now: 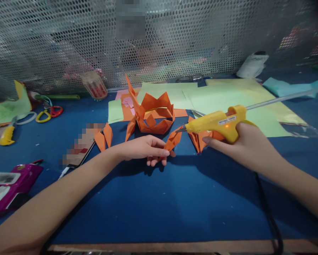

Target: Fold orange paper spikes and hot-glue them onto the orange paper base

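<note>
Between the thumb and fingers of my left hand [150, 150] is a folded orange paper piece [174, 139], pointing up to the right. My right hand [251, 145] grips a yellow hot glue gun [214, 124], a long glue stick jutting from its back and a small orange light lit on its side. The nozzle tip is at the upper end of the paper piece; whether they touch I cannot tell. Just behind stands an orange folded-paper crown [156, 122] with one tall point at its left. More folded orange pieces [197, 136] lie under the glue gun, others [104, 136] left of my left hand.
Green paper sheets [169, 92] lie at the back, below a perforated metal screen [174, 42]. On the left are a phone [85, 145] with a cable, scissors [48, 113], a yellow-handled cutter [7, 135] and a purple device [17, 187]. A black cord [266, 209] hangs at right.
</note>
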`<state>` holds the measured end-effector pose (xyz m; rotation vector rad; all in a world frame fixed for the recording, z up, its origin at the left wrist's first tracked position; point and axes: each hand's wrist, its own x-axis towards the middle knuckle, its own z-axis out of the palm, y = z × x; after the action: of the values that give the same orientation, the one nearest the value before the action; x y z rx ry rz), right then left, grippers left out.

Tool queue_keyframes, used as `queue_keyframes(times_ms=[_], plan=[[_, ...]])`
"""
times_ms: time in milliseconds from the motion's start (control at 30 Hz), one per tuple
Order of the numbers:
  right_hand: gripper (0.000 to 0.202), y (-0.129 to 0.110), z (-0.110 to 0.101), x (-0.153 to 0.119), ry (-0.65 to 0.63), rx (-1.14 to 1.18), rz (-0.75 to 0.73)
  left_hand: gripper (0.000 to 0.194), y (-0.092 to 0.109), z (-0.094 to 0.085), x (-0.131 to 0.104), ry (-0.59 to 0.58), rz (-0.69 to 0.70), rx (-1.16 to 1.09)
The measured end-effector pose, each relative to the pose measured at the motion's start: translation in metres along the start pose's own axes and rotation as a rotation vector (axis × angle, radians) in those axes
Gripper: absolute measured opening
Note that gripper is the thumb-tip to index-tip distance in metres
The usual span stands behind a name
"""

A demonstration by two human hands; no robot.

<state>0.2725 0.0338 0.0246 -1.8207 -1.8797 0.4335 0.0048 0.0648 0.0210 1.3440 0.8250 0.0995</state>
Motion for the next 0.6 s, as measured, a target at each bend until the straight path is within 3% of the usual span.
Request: queue_keyframes(times_ms=[167,300,467,600], plan=[[0.049,0.005,-0.004,0.009,-0.217,0.058,0.159,0.022,0.0,0.001,0.001,0.022,-0.011,0.011],[0.049,0.007,-0.009,0.015,-0.206,-0.116,0.22,0.019,-0.001,0.0,0.001,0.031,-0.01,0.019],[0.052,0.009,-0.011,0.014,-0.142,-0.268,0.082,0.016,0.002,-0.002,-0.002,-0.014,-0.018,0.117],[0.052,0.012,-0.01,0.011,-0.27,-0.286,-0.06,0.018,0.02,0.01,-0.016,-0.008,-0.01,0.22]])
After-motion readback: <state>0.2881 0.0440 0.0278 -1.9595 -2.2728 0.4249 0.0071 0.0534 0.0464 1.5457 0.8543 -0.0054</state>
